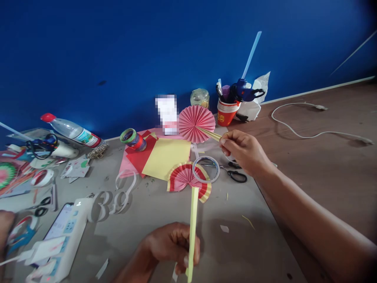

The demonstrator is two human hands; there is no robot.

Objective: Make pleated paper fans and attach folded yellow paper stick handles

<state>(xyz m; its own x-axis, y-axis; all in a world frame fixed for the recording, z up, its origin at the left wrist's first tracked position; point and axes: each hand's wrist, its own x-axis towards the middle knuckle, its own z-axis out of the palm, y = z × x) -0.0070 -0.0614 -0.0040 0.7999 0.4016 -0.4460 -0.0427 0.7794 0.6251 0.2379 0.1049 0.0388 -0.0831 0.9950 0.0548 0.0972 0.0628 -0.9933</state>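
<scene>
My left hand [173, 247] is closed around a long folded yellow paper strip [193, 228], which stands nearly upright. The strip's top end overlaps the half-round pleated fan [184, 177] in pink, red and yellow; whether they are joined I cannot tell. Farther up, my right hand [241, 151] pinches the thin yellow handle of a round pink paper fan [198, 122]. Between the two fans lies a roll of clear tape [205, 169], partly over the half-round fan. Black-handled scissors [236, 175] rest just below my right hand, their blades partly hidden by the tape roll.
Yellow paper [167, 157] lies over red and pink sheets. Behind stand a red paper cup [225, 114] with tools and a glass jar [200, 97]. A power strip [73, 236], phone and bottle [75, 131] are left. Part of another hand [6, 228] shows at the left edge.
</scene>
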